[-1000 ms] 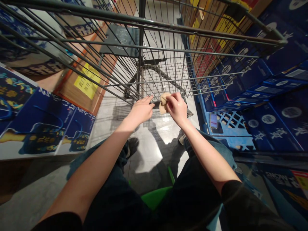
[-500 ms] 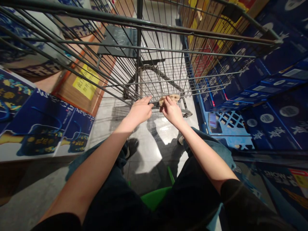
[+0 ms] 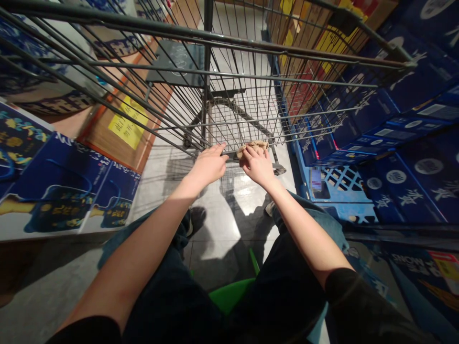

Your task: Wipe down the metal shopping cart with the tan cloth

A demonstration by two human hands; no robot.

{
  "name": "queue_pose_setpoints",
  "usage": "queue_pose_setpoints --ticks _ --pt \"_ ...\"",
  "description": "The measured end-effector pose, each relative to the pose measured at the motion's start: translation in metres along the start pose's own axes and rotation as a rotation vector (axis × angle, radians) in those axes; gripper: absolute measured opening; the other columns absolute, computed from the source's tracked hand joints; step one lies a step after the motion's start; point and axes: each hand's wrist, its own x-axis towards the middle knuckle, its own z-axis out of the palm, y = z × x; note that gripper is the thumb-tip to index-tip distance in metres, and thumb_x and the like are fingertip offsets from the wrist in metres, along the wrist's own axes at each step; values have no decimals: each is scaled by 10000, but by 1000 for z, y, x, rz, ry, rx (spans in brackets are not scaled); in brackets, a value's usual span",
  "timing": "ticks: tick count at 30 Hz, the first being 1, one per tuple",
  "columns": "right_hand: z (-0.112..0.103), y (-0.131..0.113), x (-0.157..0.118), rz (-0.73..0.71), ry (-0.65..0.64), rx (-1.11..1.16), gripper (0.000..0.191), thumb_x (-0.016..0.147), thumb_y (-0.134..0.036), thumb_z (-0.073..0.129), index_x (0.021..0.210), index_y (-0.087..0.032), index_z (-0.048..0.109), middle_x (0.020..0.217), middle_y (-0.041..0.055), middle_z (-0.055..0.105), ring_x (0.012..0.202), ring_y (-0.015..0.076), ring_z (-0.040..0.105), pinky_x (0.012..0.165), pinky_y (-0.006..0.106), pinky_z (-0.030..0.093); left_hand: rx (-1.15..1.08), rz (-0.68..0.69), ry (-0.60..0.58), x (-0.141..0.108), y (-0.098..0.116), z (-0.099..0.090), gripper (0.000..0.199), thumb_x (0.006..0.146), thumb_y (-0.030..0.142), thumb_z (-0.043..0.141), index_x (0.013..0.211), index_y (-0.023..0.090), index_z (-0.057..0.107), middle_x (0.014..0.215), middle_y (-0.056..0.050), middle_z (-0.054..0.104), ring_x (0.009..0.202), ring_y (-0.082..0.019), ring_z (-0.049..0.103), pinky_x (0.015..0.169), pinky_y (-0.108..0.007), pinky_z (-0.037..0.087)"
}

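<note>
A dark wire shopping cart (image 3: pixel 229 34) stands tilted in front of me, its mesh side facing me. My left hand (image 3: pixel 210 165) is closed around the cart's low front bar, with the fingers over the far side and the thumb nearer me. Just to its right, my right hand (image 3: pixel 258 167) presses a crumpled beige cloth (image 3: pixel 255 145) against the same bar. The fingers lie bent over the cloth, and part of it bulges out beyond them. Under the hands, the bar itself is partly hidden.
Blue boxes (image 3: pixel 398 177) are stacked on the right beside a blue plastic crate (image 3: pixel 349 186). On the left are blue gift boxes (image 3: pixel 53 191), a wooden stand with a yellow label (image 3: pixel 128 122), and blue-and-white jars (image 3: pixel 46 62). A green stool (image 3: pixel 231 294) is beneath me.
My right hand has shifted slightly right along the bar and its fingers are spread wider over the cloth, which looks more bunched. My left hand has stayed put.
</note>
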Motion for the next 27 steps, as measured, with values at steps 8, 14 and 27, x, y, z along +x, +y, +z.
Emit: queue_pose_setpoints --ticks 8,14,27 --pt "-7 -4 -4 13 -51 -94 667 971 -261 537 1615 -89 506 1733 141 454 1424 505 477 1153 663 443 -9 -4 0 -1 1 -2 466 1001 167 487 1386 107 743 1713 -175 449 1573 -337 489 1299 -475 432" --pt "-1 18 -5 -166 -60 30 583 985 -233 520 1556 -125 574 1759 170 396 1467 432 488 1242 627 397 -10 9 26 0 -1 2 454 997 175 480 1350 125 760 1707 -166 467 1560 -333 508 1280 -488 452" --pt "15 11 -13 -202 -97 -5 592 904 -150 659 1486 -49 610 1758 255 349 1618 443 339 1338 637 305 -21 0 32 2 -1 4 466 986 183 490 1364 128 757 1695 -171 487 1548 -359 519 1271 -522 462"
